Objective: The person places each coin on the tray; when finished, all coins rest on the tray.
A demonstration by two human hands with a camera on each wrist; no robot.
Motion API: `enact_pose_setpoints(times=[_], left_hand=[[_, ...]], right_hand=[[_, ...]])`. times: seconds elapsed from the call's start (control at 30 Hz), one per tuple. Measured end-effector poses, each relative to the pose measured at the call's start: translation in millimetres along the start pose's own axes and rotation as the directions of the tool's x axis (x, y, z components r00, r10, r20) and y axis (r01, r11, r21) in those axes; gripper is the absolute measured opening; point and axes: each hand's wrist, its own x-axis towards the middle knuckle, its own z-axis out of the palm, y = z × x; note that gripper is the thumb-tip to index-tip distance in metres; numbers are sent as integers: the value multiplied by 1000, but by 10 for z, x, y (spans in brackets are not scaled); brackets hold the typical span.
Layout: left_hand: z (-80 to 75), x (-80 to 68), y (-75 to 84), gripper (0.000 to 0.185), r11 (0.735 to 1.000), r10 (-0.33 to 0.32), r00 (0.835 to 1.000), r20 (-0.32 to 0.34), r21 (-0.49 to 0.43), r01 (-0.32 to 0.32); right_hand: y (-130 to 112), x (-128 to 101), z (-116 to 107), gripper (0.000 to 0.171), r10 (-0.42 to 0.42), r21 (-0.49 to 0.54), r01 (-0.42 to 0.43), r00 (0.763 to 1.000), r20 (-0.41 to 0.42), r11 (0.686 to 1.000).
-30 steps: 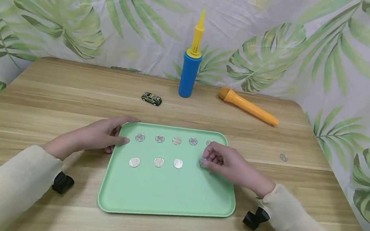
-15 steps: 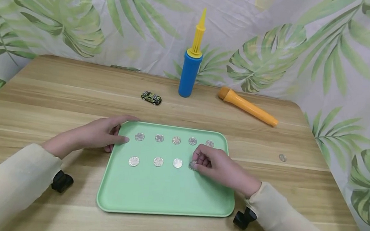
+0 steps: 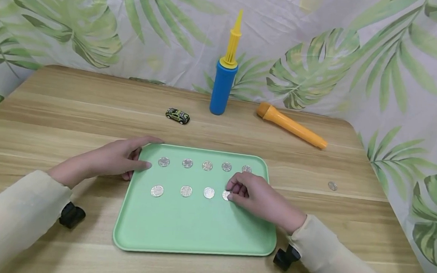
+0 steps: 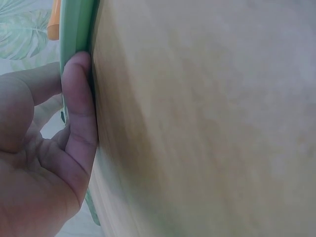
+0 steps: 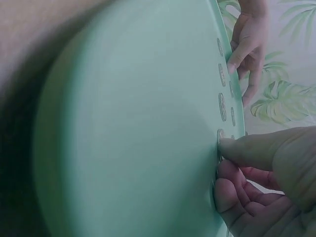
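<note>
In the head view, a green tray point(image 3: 192, 232) lies on the table with silver coins in two rows. My left hand point(image 3: 116, 159) grips the tray's upper left corner, thumb over the rim; in the left wrist view, a finger point(image 4: 79, 108) lies along the outer wall. My right hand point(image 3: 258, 196) is over the tray's right half, thumb and fingertips pinching a coin point(image 3: 226, 195) at the right end of the nearer row. That coin lies flat, partly covered by the thumb point(image 5: 242, 148). The other fingers curl beside it. The far row holds several coins, including one point(image 3: 246, 169) just beyond my right hand.
One more coin point(image 3: 332, 186) lies on the wooden table point(image 3: 349, 230) to the right of the tray. Behind the tray are a toy car point(image 3: 177, 116), an upright blue-and-yellow hand pump point(image 3: 223, 82) and an orange toy microphone point(image 3: 291, 125). A leaf-print cloth point(image 3: 165, 31) hangs behind.
My right hand has moved left with the coin to the end of the nearer row. The coin, darker and tilted before, now lies flat. My left hand stays on the tray corner.
</note>
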Motion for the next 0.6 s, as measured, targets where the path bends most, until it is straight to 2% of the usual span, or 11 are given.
enact_pose_setpoints(times=[0.43, 0.6], left_hand=[[19, -2, -4, 69, 1000, 6, 1000, -15, 20, -6], [22, 4, -14, 69, 1000, 17, 1000, -14, 19, -17]], right_hand=[[16, 12, -10, 7, -12, 2, 12, 1000, 3, 1000], [26, -12, -42, 10, 7, 62, -8, 1000, 5, 998]])
